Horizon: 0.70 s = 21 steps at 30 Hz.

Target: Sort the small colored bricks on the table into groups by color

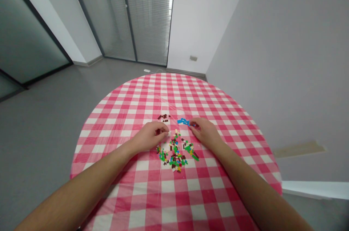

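Observation:
My left hand (153, 135) is over the left side of a mixed pile of small toy bricks (176, 156), its fingers curled and thumb and fingertips close together. Whether a piece is between them is too small to tell. My right hand (205, 132) is at the right end of a cluster of blue bricks (182, 121), with thumb and forefinger closed around a blue brick there. The pile between my forearms holds green, brown, white, yellow, red and a few blue pieces. Beyond my left hand lies a small group of dark brown bricks (164, 116).
The bricks lie on a round table with a red-and-white checked cloth (152, 96). Past its far edge are glass partitions with blinds (152, 16). A wall (294, 60) stands close on the right, and a white object (147, 70) lies on the floor.

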### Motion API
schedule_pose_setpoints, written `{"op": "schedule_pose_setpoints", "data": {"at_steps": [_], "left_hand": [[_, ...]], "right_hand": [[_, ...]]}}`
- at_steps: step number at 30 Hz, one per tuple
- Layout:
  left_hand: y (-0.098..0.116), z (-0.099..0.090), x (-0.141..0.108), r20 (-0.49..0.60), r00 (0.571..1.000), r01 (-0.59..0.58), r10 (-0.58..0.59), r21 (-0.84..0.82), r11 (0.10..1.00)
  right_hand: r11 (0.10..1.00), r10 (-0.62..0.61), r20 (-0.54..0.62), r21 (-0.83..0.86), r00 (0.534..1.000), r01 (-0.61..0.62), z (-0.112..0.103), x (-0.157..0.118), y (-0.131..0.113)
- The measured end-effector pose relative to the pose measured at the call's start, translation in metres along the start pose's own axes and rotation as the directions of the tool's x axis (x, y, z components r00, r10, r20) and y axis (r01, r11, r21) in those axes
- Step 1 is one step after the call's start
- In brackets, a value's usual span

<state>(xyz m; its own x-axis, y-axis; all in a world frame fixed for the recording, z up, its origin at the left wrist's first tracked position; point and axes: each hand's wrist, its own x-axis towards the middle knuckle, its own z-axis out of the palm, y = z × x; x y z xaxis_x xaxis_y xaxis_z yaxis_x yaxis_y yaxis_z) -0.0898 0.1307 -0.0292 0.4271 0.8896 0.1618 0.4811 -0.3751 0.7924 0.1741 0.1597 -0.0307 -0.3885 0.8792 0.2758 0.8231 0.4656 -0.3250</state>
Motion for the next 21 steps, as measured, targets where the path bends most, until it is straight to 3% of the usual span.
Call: {"op": "schedule_pose_setpoints", "data": {"at_steps": [21], "left_hand": [[0.0009, -0.0048, 0.0012, 0.05, 0.998, 0.032, -0.033, 0.018, 0.999]], "right_hand": [[1.0, -0.009, 0.028, -0.022, 1.0, 0.009, -0.0041, -0.0018, 0.0038]]}}
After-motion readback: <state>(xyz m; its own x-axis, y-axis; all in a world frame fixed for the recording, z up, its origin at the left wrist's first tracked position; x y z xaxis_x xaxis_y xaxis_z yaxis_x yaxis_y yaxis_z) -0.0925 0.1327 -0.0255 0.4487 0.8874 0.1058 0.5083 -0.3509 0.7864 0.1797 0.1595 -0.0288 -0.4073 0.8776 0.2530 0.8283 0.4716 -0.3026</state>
